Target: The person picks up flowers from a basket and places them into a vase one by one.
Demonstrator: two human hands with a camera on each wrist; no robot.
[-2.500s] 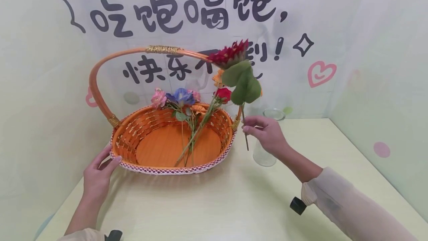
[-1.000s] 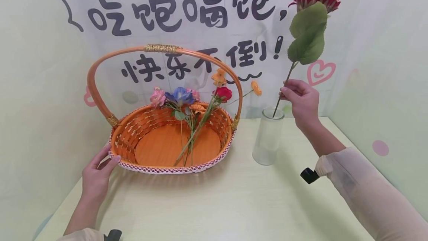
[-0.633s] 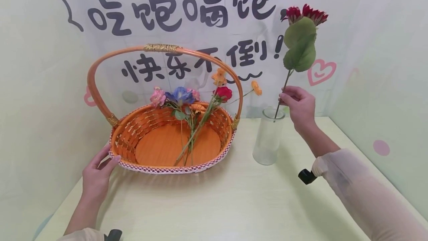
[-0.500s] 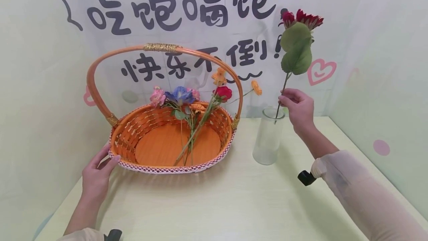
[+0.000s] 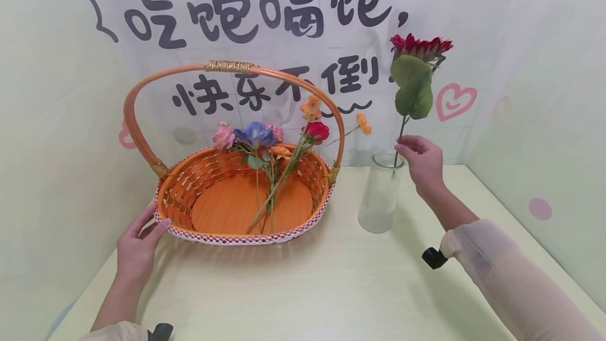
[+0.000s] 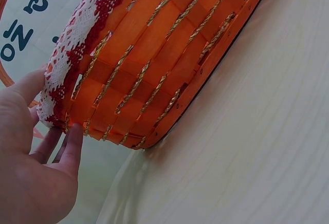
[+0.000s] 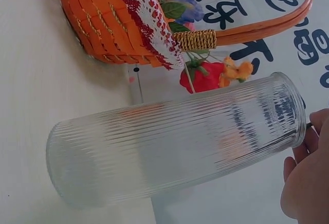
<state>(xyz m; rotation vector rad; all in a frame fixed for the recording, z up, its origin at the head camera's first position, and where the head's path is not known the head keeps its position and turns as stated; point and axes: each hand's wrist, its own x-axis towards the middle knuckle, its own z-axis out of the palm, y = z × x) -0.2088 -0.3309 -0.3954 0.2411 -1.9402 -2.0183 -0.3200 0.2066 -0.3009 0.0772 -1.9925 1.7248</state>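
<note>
In the head view my right hand [image 5: 423, 164] pinches the thin stem of a dark red flower [image 5: 418, 49] with large green leaves. The stem's lower end is inside the mouth of a ribbed clear glass vase [image 5: 376, 201], which stands upright on the table. In the right wrist view the fingers are just beyond the vase [image 7: 175, 142] rim. My left hand [image 5: 137, 249] grips the lace-trimmed rim of an orange woven basket [image 5: 236, 241] at its left, thumb on top. The left wrist view shows fingers beneath the rim against the basket's woven side [image 6: 139, 64].
Inside the basket, several flowers lean on its back rim: a blue flower [image 5: 255, 136], a pink one [image 5: 224, 137], a red rose [image 5: 316, 131] and orange ones [image 5: 310, 108]. A tall handle [image 5: 229, 67] arches over them. Behind stands a lettered backdrop [image 5: 352, 7].
My right hand has carried the red flower from beside the basket rightward to over the vase, then lowered its stem end into the mouth. The left hand keeps its place on the rim.
</note>
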